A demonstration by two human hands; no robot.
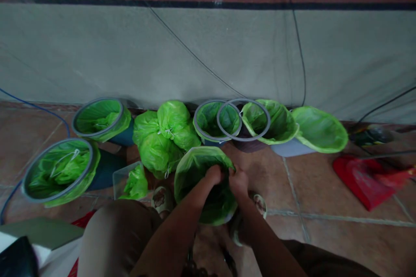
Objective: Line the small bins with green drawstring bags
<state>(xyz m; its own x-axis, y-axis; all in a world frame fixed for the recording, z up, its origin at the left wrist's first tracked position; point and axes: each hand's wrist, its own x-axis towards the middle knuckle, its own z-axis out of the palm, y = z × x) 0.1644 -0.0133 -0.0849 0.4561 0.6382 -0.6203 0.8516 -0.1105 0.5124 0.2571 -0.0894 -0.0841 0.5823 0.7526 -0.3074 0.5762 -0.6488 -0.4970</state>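
Between my feet stands a waste bin lined with a green bin liner (190, 162), its edge folded over the rim. My right hand (238, 180) is closed on the liner at the right side of the rim. Inside the mouth, just to the left of it, my left hand (214, 176) is curled shut against the same liner, with its fingertips partly hidden. Dark shade hides the bottom of this bin.
Tied green bags (162, 138) sit ahead by the wall. More lined bins stand left (58, 173) and right (320, 130), and a loose grey ring (267, 125) rests across two. A clear tub (118, 179) holds green plastic. A red dustpan (360, 181) lies at right.
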